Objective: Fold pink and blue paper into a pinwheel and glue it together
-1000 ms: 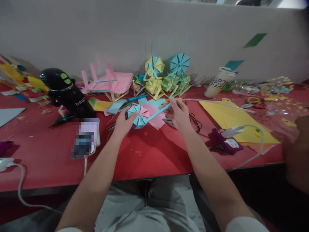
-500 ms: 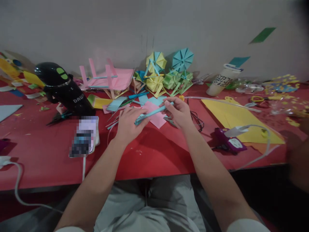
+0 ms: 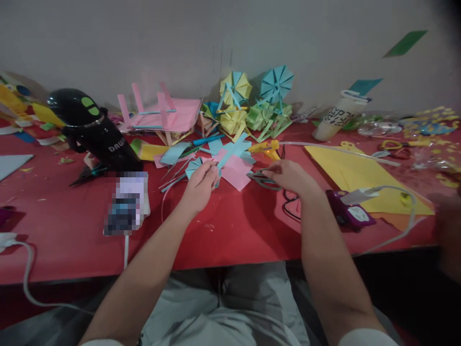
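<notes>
My left hand [image 3: 204,185] is closed in a pinch on a folded light-blue paper strip [image 3: 230,156], which slants up and to the right over pink and blue paper. My right hand [image 3: 293,175] has its fingers on the handles of a pair of pliers [image 3: 264,179] lying on the red table. The tips of these fingers are partly hidden. Under the strip lies a pink paper sheet [image 3: 237,173]. A blue folded paper piece [image 3: 194,166] sits just left of my left hand. Behind the pliers lies a yellow glue gun [image 3: 264,147].
A black bottle [image 3: 103,137] and a charging phone [image 3: 127,202] stand and lie left. Folded paper umbrellas [image 3: 236,120] and a pink paper table model [image 3: 180,115] line the wall. Right are a cup [image 3: 338,115], yellow paper [image 3: 360,178] and a purple power socket [image 3: 351,211].
My right hand has let go of the blue strip and moved right and down to the pliers. My left hand keeps the strip, now pointing more steeply upward.
</notes>
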A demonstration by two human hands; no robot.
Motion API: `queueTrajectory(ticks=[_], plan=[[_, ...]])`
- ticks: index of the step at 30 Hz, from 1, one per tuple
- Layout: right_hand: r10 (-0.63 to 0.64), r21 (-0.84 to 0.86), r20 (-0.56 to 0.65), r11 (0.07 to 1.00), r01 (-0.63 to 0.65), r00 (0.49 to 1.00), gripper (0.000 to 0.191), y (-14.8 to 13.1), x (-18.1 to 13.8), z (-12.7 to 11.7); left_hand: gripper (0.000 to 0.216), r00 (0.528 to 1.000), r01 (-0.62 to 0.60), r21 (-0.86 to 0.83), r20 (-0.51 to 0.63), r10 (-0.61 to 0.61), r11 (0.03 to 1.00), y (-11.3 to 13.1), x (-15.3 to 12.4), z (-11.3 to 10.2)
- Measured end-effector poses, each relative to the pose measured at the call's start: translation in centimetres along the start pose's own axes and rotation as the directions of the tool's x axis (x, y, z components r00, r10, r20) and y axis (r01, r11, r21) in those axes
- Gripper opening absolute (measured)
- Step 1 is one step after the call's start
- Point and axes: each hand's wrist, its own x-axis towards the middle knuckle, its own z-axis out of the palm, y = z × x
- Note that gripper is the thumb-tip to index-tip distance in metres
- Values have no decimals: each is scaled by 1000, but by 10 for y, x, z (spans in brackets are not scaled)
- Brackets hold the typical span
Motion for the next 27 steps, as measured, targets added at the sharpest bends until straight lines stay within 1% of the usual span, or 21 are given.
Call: queueTrajectory(ticks=[3,5,7,9,11,13,15,18,22,24,27], plan=[[104,-122,68,988,-95,992,14,7,0,1,31,999,41,-37,8,-41,998,1,1,0],[129,-181,83,977,-112,988,17,7,-1,2,34,999,34,-39,16,-33,999,1,1,-1],[119,-243,100,966,-91,988,20,6,-1,3,34,999,24,-46,27,-23,999,2,1,-3],[89,-291,87,955,-60,992,24,6,-2,4,31,998,30,-74,49,-27,997,2,0,-4],[71,-331,63,942,-46,996,27,7,-2,5,27,997,64,-124,61,-57,990,3,1,-4],[64,-361,56,932,-39,996,28,10,-3,5,25,994,110,-173,42,-105,979,5,1,-4],[74,-356,67,934,-45,995,27,12,-3,4,26,988,149,-205,2,-152,967,6,2,-3],[88,-269,81,961,-64,993,25,17,-5,4,32,983,167,-217,-44,-180,962,6,3,-2],[114,-180,45,978,-105,992,34,24,-8,3,37,983,170,-186,-43,-181,968,4,4,-2],[67,-167,42,984,-59,997,34,28,-8,4,38,981,183,-170,-31,-190,968,3,5,-3],[-43,-158,54,986,51,998,28,34,-8,5,38,978,201,-147,-22,-206,969,2,5,-3]])
